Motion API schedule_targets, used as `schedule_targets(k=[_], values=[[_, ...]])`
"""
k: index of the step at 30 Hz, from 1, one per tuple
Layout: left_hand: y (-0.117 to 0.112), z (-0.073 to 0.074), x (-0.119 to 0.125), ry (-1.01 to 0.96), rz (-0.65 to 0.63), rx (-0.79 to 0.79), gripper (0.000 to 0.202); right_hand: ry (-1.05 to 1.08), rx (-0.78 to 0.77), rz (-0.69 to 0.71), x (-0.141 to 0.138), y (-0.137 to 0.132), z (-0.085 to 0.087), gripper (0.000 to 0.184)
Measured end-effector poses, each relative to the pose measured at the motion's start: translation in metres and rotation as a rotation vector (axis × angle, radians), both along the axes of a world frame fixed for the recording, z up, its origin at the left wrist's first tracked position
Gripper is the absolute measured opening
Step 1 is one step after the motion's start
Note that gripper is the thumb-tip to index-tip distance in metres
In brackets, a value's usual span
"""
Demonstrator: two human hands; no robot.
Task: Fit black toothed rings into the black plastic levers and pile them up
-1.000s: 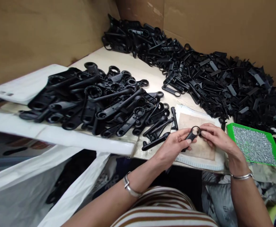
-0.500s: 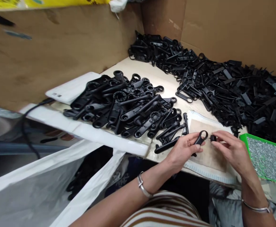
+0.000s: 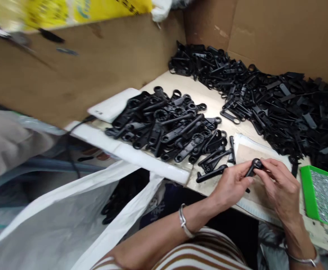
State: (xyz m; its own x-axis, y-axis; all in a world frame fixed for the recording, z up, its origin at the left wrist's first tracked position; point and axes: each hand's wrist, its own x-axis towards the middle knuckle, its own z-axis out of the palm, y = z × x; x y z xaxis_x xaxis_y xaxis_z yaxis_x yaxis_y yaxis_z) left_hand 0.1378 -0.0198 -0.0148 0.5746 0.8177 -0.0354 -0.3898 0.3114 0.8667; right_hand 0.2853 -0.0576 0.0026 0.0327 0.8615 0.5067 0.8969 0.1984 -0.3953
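My left hand [image 3: 233, 184] is closed on a black plastic arm with a ring end [image 3: 251, 170], held tilted over the mat. The fingers of my right hand [image 3: 282, 187] pinch at that ring end, where a small black plastic piece [image 3: 257, 163] now sits in or against the ring. How deep it sits is hidden by the fingers. Under both hands lies a brown-and-white mat [image 3: 247, 152]. Left of my left hand, several black arms [image 3: 213, 173] lie close by, beside a larger heap of black ring-ended parts [image 3: 166, 123].
A big pile of black plastic parts [image 3: 290, 101] runs along the cardboard wall [image 3: 288, 33]. At right stands a green tray [image 3: 310, 191] of small shiny metal pieces. A white device [image 3: 110, 105] with a cable lies at left. A white bag [image 3: 54, 217] hangs below the table edge.
My right hand has brought the small black piece leftward to the ring of the arm, closing the gap between them. The view has turned slightly left.
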Motion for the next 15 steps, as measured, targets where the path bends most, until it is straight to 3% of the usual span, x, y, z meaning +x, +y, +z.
schedule_targets(k=[4,7,11,15], values=[[-0.002,0.003,-0.008,0.327,-0.002,0.305,0.056,0.028,-0.005,-0.015,0.003,-0.003,-0.006,0.024],[-0.002,0.011,-0.014,0.407,-0.016,0.446,0.052,0.123,-0.022,-0.033,0.008,-0.006,-0.008,0.025],[0.003,0.021,-0.017,0.437,0.014,0.488,0.032,0.241,-0.110,-0.081,0.019,-0.015,-0.007,0.026],[0.005,0.025,-0.019,0.430,0.002,0.478,0.034,0.375,-0.287,-0.099,0.031,-0.019,-0.015,0.039]])
